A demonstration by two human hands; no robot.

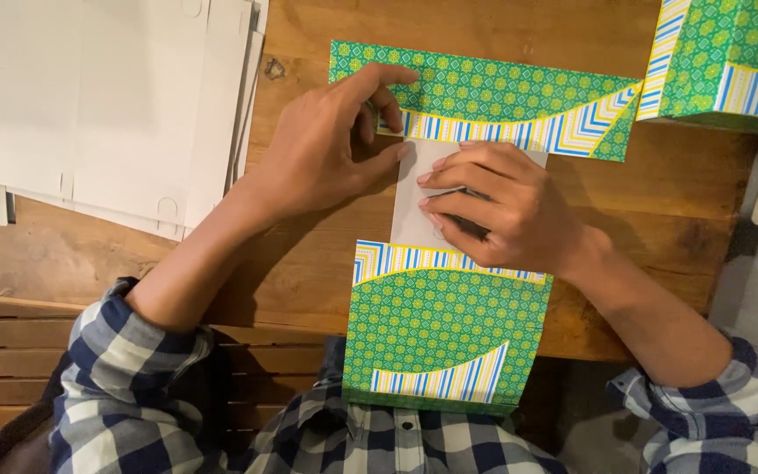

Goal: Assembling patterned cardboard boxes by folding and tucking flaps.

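Hands on patterned box (449, 338) flat on bench (309, 272): left hand (326, 145) spread wide, pressing top panel; right hand (493, 206) curled, fingers pinning white flap (412, 219)

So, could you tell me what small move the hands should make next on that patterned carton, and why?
Probably run the right hand along the white middle panel to crease it: the patterned carton lies flat, and the left hand already pins its far flap.
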